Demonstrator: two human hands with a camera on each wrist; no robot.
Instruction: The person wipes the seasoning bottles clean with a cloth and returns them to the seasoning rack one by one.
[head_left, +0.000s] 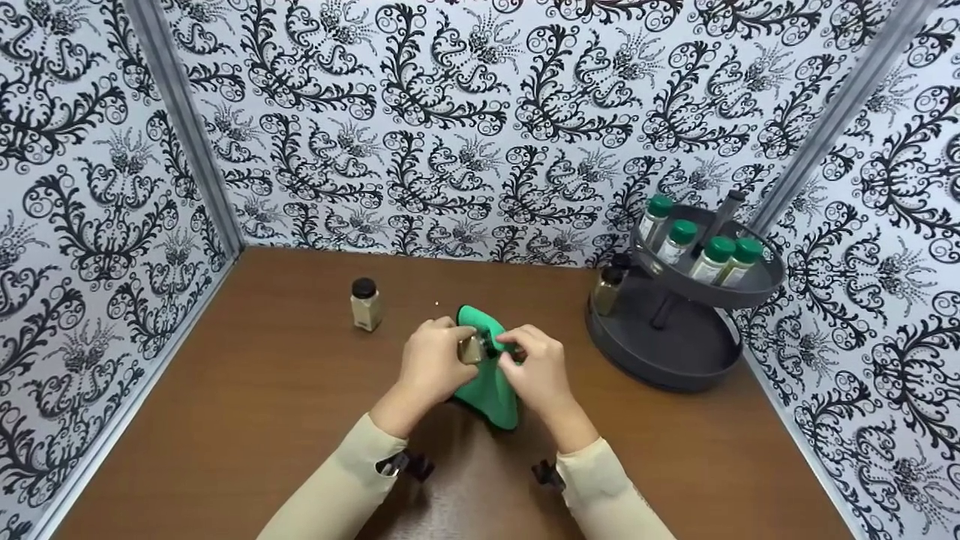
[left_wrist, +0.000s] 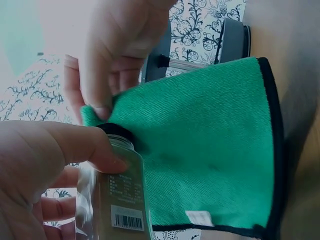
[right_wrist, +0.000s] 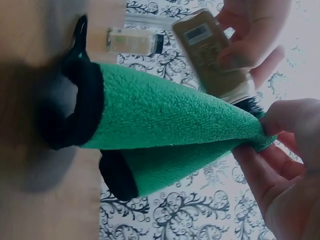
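Note:
My left hand (head_left: 433,361) grips a clear spice jar (left_wrist: 122,195) by its body; a barcode label and a black lid (left_wrist: 116,131) show in the left wrist view. The jar is tilted, its lid toward my right hand. Between thumb and fingers, my right hand (head_left: 537,367) pinches a green cloth (right_wrist: 165,110) with black edging. The cloth hangs down in folds, and its pinched part is against the jar's lid. How far the cloth covers the lid on the far side is hidden.
Another black-lidded spice jar (head_left: 366,306) stands upright on the wooden table (head_left: 285,405), to the left. At the right is a dark two-tier round rack (head_left: 667,352). Several green-lidded jars (head_left: 712,259) occupy its upper tier; a black-lidded jar (head_left: 607,291) stands on the lower one.

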